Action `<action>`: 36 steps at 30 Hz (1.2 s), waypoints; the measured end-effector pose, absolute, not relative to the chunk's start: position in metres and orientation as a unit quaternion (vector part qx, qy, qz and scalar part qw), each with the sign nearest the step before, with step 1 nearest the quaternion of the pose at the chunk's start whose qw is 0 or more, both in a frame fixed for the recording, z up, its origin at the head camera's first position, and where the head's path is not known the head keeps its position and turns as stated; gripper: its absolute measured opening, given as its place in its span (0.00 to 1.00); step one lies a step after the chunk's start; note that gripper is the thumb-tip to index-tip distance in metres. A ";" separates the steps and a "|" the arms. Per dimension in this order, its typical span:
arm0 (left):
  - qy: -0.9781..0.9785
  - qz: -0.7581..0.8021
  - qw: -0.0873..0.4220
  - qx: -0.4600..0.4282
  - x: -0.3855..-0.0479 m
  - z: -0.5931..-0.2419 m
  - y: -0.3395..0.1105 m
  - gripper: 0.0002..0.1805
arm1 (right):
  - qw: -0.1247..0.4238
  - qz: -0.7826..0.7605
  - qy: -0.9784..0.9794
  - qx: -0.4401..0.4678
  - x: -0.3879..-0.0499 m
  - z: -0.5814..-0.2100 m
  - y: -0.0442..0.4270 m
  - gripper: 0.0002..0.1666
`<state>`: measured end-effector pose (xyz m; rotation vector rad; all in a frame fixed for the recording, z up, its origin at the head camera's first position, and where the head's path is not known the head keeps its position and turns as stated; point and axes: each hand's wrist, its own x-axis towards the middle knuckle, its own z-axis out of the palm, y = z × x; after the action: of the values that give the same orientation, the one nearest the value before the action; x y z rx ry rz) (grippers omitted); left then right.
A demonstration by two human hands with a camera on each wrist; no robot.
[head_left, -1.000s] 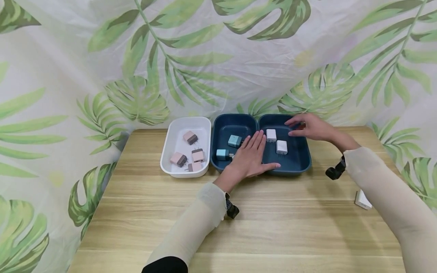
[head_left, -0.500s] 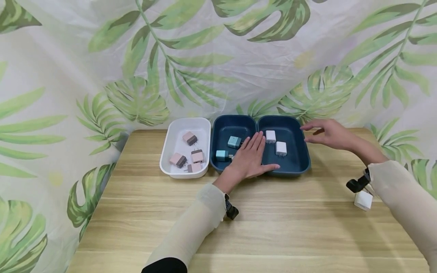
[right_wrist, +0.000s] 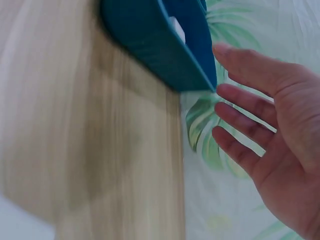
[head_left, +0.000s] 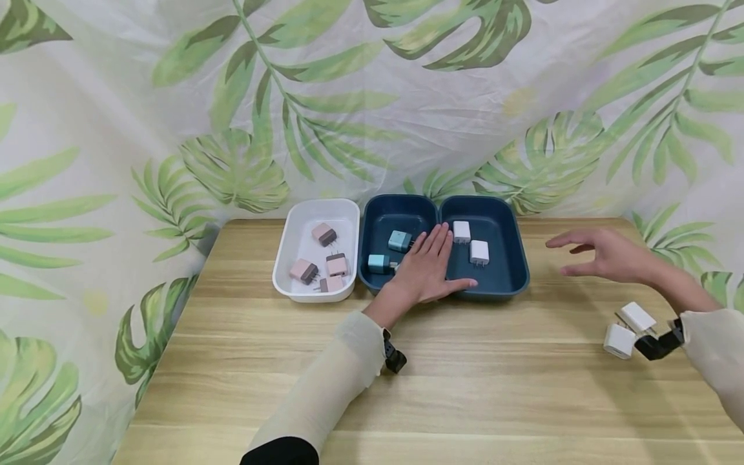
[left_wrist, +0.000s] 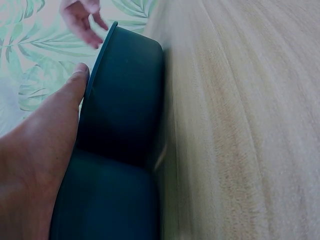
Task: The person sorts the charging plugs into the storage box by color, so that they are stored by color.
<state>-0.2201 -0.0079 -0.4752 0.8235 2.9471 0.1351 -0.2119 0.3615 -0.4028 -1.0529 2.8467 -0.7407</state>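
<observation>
My left hand [head_left: 423,268] lies with straight fingers over the adjoining rims of two dark blue trays, its thumb along the front rim of the right tray [head_left: 511,274]. Two white chargers [head_left: 479,251] stand in that tray. In the middle tray [head_left: 401,205] are two teal chargers [head_left: 399,241], one partly behind my wrist. My right hand [head_left: 616,257] hovers over the table right of the trays, fingers loosely bent and holding nothing; the right wrist view shows its bare palm. Below it, two white chargers [head_left: 619,341] lie close together on the wood.
A white tray [head_left: 280,268] at the left end of the row holds several pink and brown chargers [head_left: 304,271]. The wooden table [head_left: 494,381] ends at a leaf-print cloth [head_left: 325,129] behind the trays.
My right hand has drawn back from over the right tray toward the right and the front. Two white chargers beneath that arm have come into view. My left hand has stayed put.
</observation>
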 end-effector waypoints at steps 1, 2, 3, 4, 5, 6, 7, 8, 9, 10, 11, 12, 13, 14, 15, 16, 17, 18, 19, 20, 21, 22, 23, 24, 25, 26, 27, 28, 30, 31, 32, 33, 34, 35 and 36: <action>0.961 0.044 0.039 0.269 -0.220 -0.475 -0.008 0.64 | 0.011 -0.230 0.913 -0.338 -0.209 -0.404 0.366 0.30; 0.961 0.044 0.039 0.269 -0.220 -0.475 -0.008 0.64 | 0.017 -0.226 0.914 -0.336 -0.206 -0.405 0.369 0.31; 0.961 0.044 0.038 0.270 -0.220 -0.474 -0.008 0.64 | 0.022 -0.225 0.915 -0.335 -0.203 -0.406 0.373 0.31; 0.961 0.043 0.036 0.270 -0.220 -0.474 -0.008 0.64 | 0.027 -0.224 0.915 -0.334 -0.201 -0.407 0.376 0.32; 0.961 0.043 0.035 0.271 -0.220 -0.474 -0.008 0.64 | 0.032 -0.226 0.914 -0.336 -0.198 -0.408 0.379 0.32; 0.961 0.042 0.034 0.271 -0.221 -0.473 -0.008 0.64 | 0.036 -0.226 0.914 -0.335 -0.196 -0.408 0.382 0.33; 0.961 0.042 0.033 0.271 -0.221 -0.473 -0.008 0.64 | 0.038 -0.228 0.914 -0.333 -0.194 -0.409 0.384 0.33; 0.961 0.043 0.033 0.272 -0.221 -0.472 -0.008 0.64 | 0.042 -0.234 0.913 -0.331 -0.192 -0.410 0.387 0.33; 0.961 0.043 0.032 0.272 -0.221 -0.472 -0.008 0.64 | 0.045 -0.237 0.912 -0.331 -0.189 -0.411 0.390 0.34; 0.961 0.044 0.033 0.272 -0.221 -0.472 -0.008 0.64 | 0.051 -0.241 0.911 -0.331 -0.187 -0.411 0.393 0.34; 0.961 0.045 0.034 0.272 -0.221 -0.472 -0.008 0.64 | 0.057 -0.243 0.911 -0.329 -0.184 -0.412 0.395 0.34; 0.961 0.045 0.035 0.272 -0.221 -0.471 -0.008 0.64 | 0.063 -0.242 0.910 -0.331 -0.182 -0.414 0.399 0.35; 0.961 0.045 0.036 0.272 -0.221 -0.471 -0.008 0.64 | 0.071 -0.245 0.909 -0.331 -0.180 -0.415 0.402 0.35; 0.961 0.046 0.036 0.271 -0.220 -0.471 -0.009 0.64 | 0.081 -0.249 0.906 -0.331 -0.177 -0.417 0.405 0.35; 0.961 0.046 0.035 0.271 -0.220 -0.471 -0.009 0.64 | 0.092 -0.253 0.904 -0.332 -0.175 -0.419 0.408 0.35; 0.961 0.047 0.035 0.271 -0.220 -0.471 -0.009 0.64 | 0.101 -0.255 0.902 -0.333 -0.173 -0.421 0.411 0.36; 0.961 0.048 0.036 0.271 -0.220 -0.471 -0.009 0.63 | 0.109 -0.254 0.903 -0.330 -0.170 -0.423 0.414 0.36; 0.961 0.049 0.036 0.271 -0.220 -0.471 -0.009 0.63 | 0.116 -0.253 0.902 -0.329 -0.168 -0.425 0.417 0.36; 0.960 0.050 0.036 0.272 -0.220 -0.471 -0.009 0.63 | 0.124 -0.253 0.903 -0.324 -0.166 -0.426 0.420 0.36; 0.960 0.051 0.037 0.273 -0.220 -0.472 -0.009 0.63 | 0.130 -0.248 0.905 -0.320 -0.163 -0.427 0.423 0.36; 0.960 0.053 0.038 0.273 -0.220 -0.472 -0.009 0.63 | 0.135 -0.245 0.908 -0.313 -0.160 -0.428 0.426 0.37; 0.960 0.054 0.039 0.273 -0.220 -0.473 -0.009 0.63 | 0.142 -0.243 0.909 -0.309 -0.158 -0.429 0.429 0.37; 0.960 0.055 0.039 0.273 -0.220 -0.473 -0.009 0.63 | 0.147 -0.244 0.909 -0.303 -0.156 -0.430 0.431 0.38; 0.960 0.056 0.039 0.272 -0.221 -0.473 -0.009 0.63 | 0.153 -0.244 0.909 -0.301 -0.154 -0.430 0.433 0.38; 0.960 0.056 0.038 0.272 -0.221 -0.474 -0.009 0.63 | 0.156 -0.246 0.907 -0.303 -0.152 -0.431 0.435 0.38; 0.960 0.057 0.039 0.271 -0.221 -0.474 -0.009 0.63 | 0.159 -0.250 0.905 -0.306 -0.150 -0.432 0.437 0.39; 0.960 0.058 0.039 0.271 -0.221 -0.475 -0.009 0.63 | 0.161 -0.255 0.902 -0.310 -0.148 -0.434 0.439 0.39; 0.960 0.057 0.038 0.271 -0.221 -0.475 -0.009 0.63 | 0.161 -0.261 0.896 -0.321 -0.147 -0.436 0.441 0.39; 0.960 0.056 0.038 0.272 -0.221 -0.475 -0.008 0.63 | 0.163 -0.273 0.888 -0.333 -0.143 -0.439 0.444 0.40; 0.960 0.056 0.038 0.272 -0.221 -0.476 -0.008 0.63 | 0.165 -0.281 0.883 -0.338 -0.141 -0.440 0.446 0.40; 0.960 0.055 0.038 0.272 -0.221 -0.476 -0.008 0.63 | 0.167 -0.287 0.881 -0.338 -0.139 -0.441 0.447 0.40; 0.960 0.055 0.037 0.272 -0.221 -0.476 -0.008 0.63 | 0.167 -0.292 0.878 -0.339 -0.138 -0.442 0.449 0.40; 0.960 0.056 0.037 0.271 -0.221 -0.476 -0.008 0.63 | 0.171 -0.298 0.876 -0.338 -0.137 -0.443 0.450 0.40; 0.960 0.056 0.038 0.271 -0.220 -0.476 -0.008 0.64 | 0.173 -0.303 0.875 -0.335 -0.135 -0.444 0.451 0.40; 0.960 0.056 0.038 0.271 -0.220 -0.476 -0.008 0.64 | 0.175 -0.305 0.875 -0.333 -0.134 -0.444 0.452 0.40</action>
<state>-0.2202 -0.0083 -0.4756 0.8307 2.9452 0.1727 -0.1343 0.4525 -0.4445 -0.9448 2.4783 -0.8656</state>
